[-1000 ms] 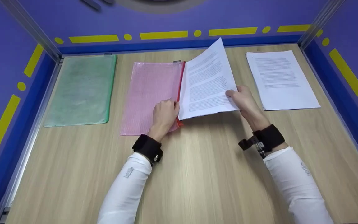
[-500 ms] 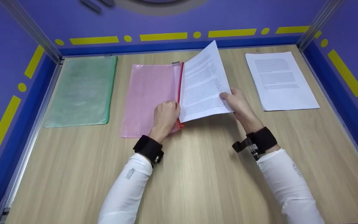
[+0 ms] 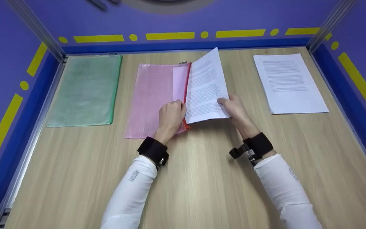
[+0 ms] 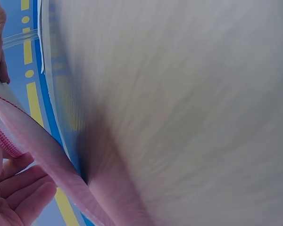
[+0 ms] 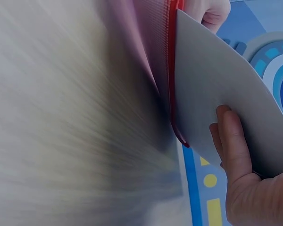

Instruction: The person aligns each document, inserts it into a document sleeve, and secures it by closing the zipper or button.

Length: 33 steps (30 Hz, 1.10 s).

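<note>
A pink mesh zip folder (image 3: 148, 95) with a red zipper edge (image 3: 188, 78) lies in the middle of the table. My left hand (image 3: 172, 114) grips that edge near its lower end; the left wrist view has its fingers (image 4: 23, 193) beside the pink mesh. Printed paper sheets (image 3: 203, 92) are partly inside the folder, and their inner part shows pale through the mesh. My right hand (image 3: 235, 109) pinches their outer edge, thumb on the printed side. In the right wrist view, its fingers (image 5: 236, 146) lie against the blank back of the paper (image 5: 207, 75), which bows upward.
A green zip folder (image 3: 84, 92) lies flat at the left of the wooden table (image 3: 202, 184). Another stack of printed paper (image 3: 292, 82) lies at the right. Blue walls (image 3: 249, 19) with yellow marks bound the back and sides.
My right hand has moved left, sliding the sheets farther into the pink folder, with a wider pale strip now showing through the mesh. My left hand keeps its grip on the zipper edge.
</note>
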Available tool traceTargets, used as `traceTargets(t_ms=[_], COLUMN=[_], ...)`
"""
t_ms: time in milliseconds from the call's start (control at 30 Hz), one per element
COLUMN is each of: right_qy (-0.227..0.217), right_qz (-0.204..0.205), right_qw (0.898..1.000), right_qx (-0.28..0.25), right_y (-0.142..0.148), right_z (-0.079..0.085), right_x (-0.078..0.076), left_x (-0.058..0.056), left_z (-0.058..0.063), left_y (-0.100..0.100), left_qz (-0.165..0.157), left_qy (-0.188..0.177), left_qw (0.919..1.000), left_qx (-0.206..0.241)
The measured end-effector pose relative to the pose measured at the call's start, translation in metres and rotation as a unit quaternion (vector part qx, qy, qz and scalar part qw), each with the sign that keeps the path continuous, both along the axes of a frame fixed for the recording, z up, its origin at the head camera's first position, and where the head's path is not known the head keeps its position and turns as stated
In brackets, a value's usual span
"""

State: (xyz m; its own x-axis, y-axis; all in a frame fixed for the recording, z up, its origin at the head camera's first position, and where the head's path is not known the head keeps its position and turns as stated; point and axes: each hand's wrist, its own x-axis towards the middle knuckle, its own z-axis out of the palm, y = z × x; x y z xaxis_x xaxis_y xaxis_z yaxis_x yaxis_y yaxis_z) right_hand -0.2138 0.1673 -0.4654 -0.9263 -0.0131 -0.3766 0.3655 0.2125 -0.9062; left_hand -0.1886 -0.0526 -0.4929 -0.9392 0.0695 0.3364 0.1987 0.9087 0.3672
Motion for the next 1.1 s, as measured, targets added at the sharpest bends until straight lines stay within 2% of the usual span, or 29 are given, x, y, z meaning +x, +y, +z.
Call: traceTargets(t_ms=[233,700,933,1100], right_qy=[-0.012,-0.026,-0.026,-0.026], right_qz=[0.005,0.005,0.008,0.016], right_qw=[1.000,1.000,1.000,0.999], right_qx=[0.001,-0.001,0.011,-0.010], right_y=[-0.003,-0.012,-0.006,0.003], right_z=[-0.005,-0.009,-0.014,-0.016], right_x=[0.000,0.000,-0.002,-0.005], left_x=[-0.001,-0.001,-0.001,-0.001], left_z=[0.000,0.000,0.000,-0.001], left_y=[0.001,0.004,0.004,0.003], left_qz=[-0.005,0.001,0.002,0.001], left_qy=[0.013,0.001,0.004,0.001], left_qw=[0.9999,1.0000,0.9999,0.9998], left_qx=[-0.001,0.007,0.013,0.018])
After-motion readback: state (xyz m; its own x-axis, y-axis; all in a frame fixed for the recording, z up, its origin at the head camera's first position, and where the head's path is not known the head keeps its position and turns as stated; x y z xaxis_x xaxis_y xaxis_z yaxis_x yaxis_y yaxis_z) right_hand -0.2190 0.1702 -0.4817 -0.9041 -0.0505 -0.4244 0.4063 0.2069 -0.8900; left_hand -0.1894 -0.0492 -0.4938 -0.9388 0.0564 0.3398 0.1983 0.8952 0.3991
